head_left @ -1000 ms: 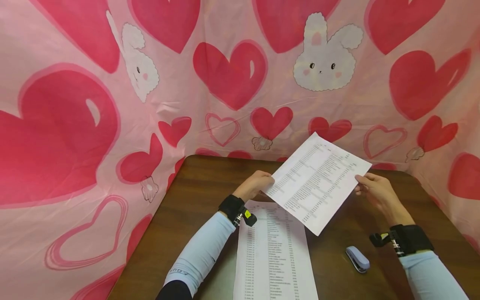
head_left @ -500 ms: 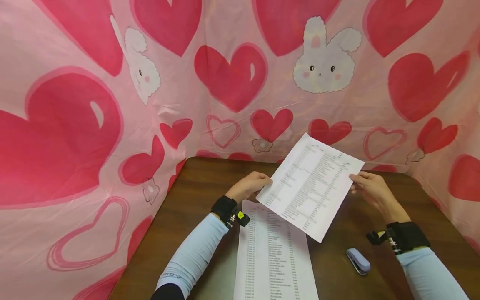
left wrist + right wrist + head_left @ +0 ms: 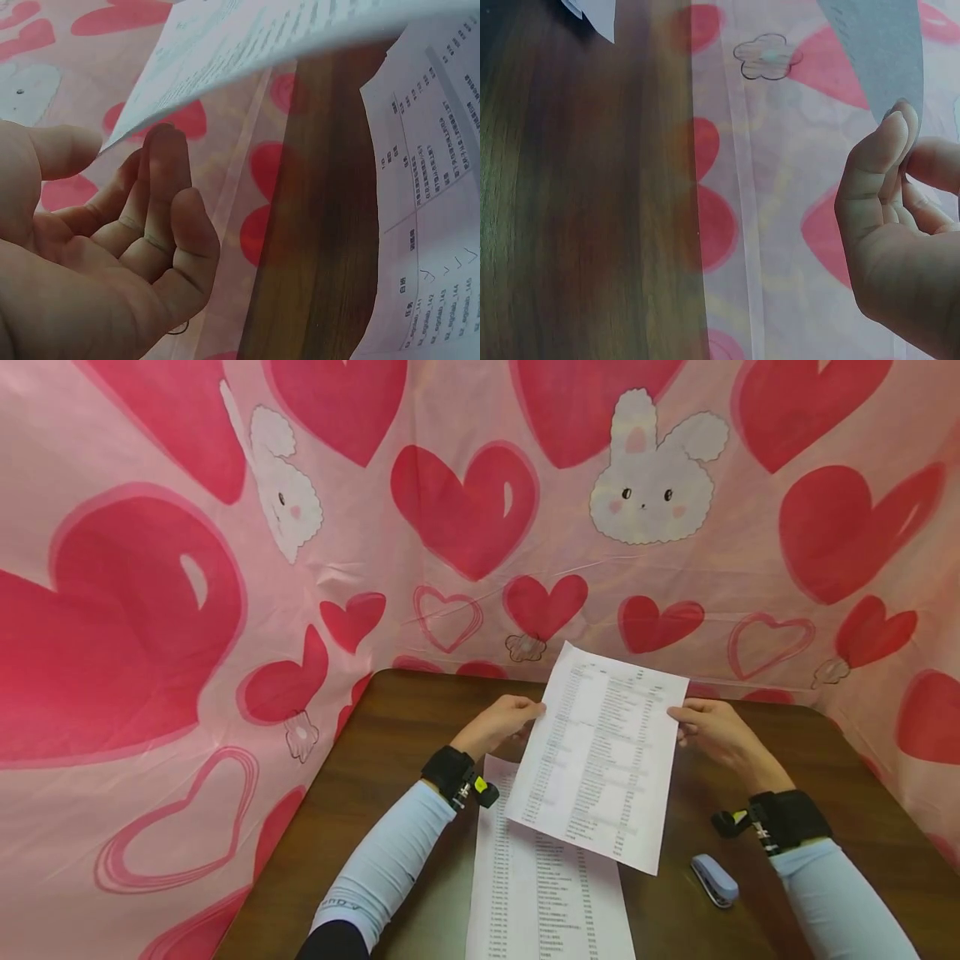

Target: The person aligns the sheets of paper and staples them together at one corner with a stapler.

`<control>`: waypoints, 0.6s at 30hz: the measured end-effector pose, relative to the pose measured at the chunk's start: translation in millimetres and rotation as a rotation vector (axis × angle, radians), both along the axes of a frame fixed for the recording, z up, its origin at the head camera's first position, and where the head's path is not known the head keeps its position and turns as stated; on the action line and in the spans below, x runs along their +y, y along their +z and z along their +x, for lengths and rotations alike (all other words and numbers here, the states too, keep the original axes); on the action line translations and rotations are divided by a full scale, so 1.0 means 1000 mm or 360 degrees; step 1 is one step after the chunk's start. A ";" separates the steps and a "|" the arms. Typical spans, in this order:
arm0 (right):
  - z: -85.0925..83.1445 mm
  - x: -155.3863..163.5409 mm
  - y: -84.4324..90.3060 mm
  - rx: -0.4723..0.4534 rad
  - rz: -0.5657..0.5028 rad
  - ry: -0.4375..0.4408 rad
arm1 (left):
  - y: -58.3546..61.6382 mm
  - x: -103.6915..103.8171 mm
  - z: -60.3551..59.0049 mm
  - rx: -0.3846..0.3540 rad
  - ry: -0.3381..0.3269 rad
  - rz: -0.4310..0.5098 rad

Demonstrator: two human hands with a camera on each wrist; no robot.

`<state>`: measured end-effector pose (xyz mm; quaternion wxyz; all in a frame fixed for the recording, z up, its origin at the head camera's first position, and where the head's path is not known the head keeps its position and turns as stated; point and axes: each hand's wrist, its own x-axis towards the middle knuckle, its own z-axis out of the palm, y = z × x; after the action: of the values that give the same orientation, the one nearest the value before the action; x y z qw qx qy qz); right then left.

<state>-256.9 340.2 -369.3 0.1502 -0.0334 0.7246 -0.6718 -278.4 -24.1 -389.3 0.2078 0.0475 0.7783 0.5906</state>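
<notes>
Printed sheet aloft, edges pinched between left hand and right hand

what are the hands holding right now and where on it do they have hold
Both hold one printed sheet above the table. The left hand pinches its left edge near the top; the right hand pinches its right edge near the top.

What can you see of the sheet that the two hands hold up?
The sheet is white paper, printed with columns of small dark text and thin ruled lines. It is held in the air, nearly upright in portrait pose and slightly tilted. The left hand pinches its left edge, the right hand its right edge. Its lower part overlaps a second printed sheet, which lies flat on the table. It looks flat and uncreased.
</notes>
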 end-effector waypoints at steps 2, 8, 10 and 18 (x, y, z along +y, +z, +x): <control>0.000 -0.003 0.000 -0.0004 0.0002 0.0012 | 0.000 -0.001 -0.001 0.0000 0.0013 -0.0001; -0.004 -0.010 -0.002 0.0013 0.0051 0.0051 | 0.001 -0.003 -0.002 0.0036 0.0020 0.0036; -0.005 -0.012 -0.003 0.0032 0.0079 0.0083 | 0.001 -0.004 -0.003 0.0048 0.0017 0.0057; -0.009 -0.023 -0.006 0.0065 0.0156 0.0146 | 0.002 -0.008 -0.007 0.0040 0.0027 0.0109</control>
<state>-265.6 317.2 -375.8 0.1675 -0.0730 0.7573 -0.6270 -285.3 -31.6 -387.3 0.1913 0.0555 0.7606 0.6179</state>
